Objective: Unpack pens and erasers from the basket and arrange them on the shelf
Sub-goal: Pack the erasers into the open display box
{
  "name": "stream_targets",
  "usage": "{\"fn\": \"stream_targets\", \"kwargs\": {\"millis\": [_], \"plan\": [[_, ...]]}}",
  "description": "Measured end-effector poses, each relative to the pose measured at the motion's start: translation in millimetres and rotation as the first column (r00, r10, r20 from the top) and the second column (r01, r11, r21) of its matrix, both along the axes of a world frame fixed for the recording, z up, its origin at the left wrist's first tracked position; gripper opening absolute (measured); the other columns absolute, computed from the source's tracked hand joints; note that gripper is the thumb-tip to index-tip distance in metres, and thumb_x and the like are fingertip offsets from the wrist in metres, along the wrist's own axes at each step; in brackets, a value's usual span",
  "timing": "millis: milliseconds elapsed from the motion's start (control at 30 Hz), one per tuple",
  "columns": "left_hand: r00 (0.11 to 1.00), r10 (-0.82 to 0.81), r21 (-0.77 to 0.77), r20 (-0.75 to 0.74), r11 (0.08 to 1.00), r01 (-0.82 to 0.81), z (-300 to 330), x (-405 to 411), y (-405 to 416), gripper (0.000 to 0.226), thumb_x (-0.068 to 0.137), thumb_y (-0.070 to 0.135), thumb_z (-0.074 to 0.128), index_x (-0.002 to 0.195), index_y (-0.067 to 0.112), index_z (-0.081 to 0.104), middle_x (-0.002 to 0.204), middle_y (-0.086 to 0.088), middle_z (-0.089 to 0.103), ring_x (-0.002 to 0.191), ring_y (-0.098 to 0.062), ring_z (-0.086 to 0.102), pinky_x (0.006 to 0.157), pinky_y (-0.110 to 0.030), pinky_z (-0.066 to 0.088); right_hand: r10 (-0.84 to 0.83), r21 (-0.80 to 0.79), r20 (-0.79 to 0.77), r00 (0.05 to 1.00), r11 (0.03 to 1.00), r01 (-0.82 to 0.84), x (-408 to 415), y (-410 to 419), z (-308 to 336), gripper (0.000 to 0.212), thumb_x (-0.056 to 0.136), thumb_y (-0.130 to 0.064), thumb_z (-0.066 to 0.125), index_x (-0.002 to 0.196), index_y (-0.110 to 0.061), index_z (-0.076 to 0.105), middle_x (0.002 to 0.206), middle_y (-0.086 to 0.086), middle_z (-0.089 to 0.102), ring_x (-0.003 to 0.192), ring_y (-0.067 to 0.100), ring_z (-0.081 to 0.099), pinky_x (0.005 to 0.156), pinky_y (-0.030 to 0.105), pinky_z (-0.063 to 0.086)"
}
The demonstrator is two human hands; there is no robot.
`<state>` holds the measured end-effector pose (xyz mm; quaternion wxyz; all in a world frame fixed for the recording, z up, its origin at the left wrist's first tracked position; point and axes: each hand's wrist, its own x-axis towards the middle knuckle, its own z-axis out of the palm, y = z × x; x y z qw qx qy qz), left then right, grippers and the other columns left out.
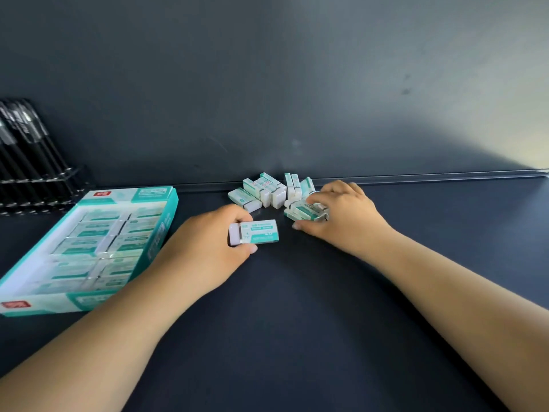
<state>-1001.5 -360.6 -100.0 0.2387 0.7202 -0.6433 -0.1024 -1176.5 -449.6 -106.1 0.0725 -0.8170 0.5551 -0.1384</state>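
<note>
On the shelf, beside the eraser box, my left hand pinches one eraser; my right hand grips several by the loose pile. Arranging continues; next, I judge, squaring them into rows.

Two bare forearms and hands, no sleeves, rings or watch.

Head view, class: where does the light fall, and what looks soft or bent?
Head view: light brightens the wall at upper right, leaving the left dim; the box window shows glare; the pens are blurred; the wide lens bends the shelf edge.
</note>
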Motion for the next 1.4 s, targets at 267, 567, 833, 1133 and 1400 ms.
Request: {"fn": "stream_targets", "kwargs": {"millis": [267,567,833,1133,1400], "plan": [[0.999,0.037,0.008,0.0,0.999,-0.037,2,0,1,0.018,0.082,0.034,0.063,0.091,0.034,0.047,0.091,0.014,0.06,0.077,-0.01,0.049,0.059,-0.024,0.036,0.025,-0.068,0.173,0.985,0.998,-0.013,-11,2,1,0.036,0.077,-0.033,0.069,0.112,-0.032,0.062,0.126,-0.004,0.047,0.123,0.018,0.034,0.104,0.029,0.023],[1.0,0.007,-0.258,-0.019,0.966,-0.012,26,-3,19,0.022,0.087,0.033,0.056,0.095,0.03,0.036,0.079,0.015,0.055,0.065,-0.008,0.046,0.059,-0.025,0.032,0.212,-0.343,0.403,0.89,0.937,-0.068,-16,32,29,0.041,0.076,-0.013,0.072,0.115,-0.021,0.063,0.098,-0.016,0.053,0.099,0.005,0.039,0.082,-0.004,0.021],[0.995,0.06,-0.266,-0.074,0.961,-0.077,44,61,49,0.024,0.082,0.034,0.062,0.095,0.034,0.041,0.087,0.017,0.055,0.088,-0.012,0.052,0.072,-0.03,0.035,0.275,-0.48,0.37,0.887,0.874,-0.071,21,60,42,0.038,0.066,-0.017,0.077,0.103,-0.014,0.071,0.082,-0.004,0.064,0.084,0.012,0.053,0.075,-0.001,0.028],[0.956,0.028,-0.169,-0.293,0.982,-0.081,31,179,82,0.024,0.082,0.018,0.065,0.085,0.031,0.046,0.09,0.015,0.061,0.09,-0.003,0.059,0.078,-0.019,0.044,0.306,-0.229,0.247,0.92,0.94,-0.251,119,98,54,0.024,0.079,-0.036,0.065,0.103,-0.036,0.062,0.088,-0.012,0.057,0.084,-0.003,0.035,0.069,0.012,0.033],[0.947,-0.053,-0.127,-0.317,0.992,0.013,17,218,85,0.02,0.081,0.027,0.066,0.088,0.033,0.048,0.082,0.021,0.064,0.082,0.007,0.057,0.064,-0.004,0.04,0.272,0.008,-0.025,0.962,0.962,-0.272,192,107,42,0.036,0.08,-0.036,0.063,0.115,-0.034,0.059,0.095,-0.01,0.049,0.1,0.012,0.046,0.081,0.02,0.037]]}}
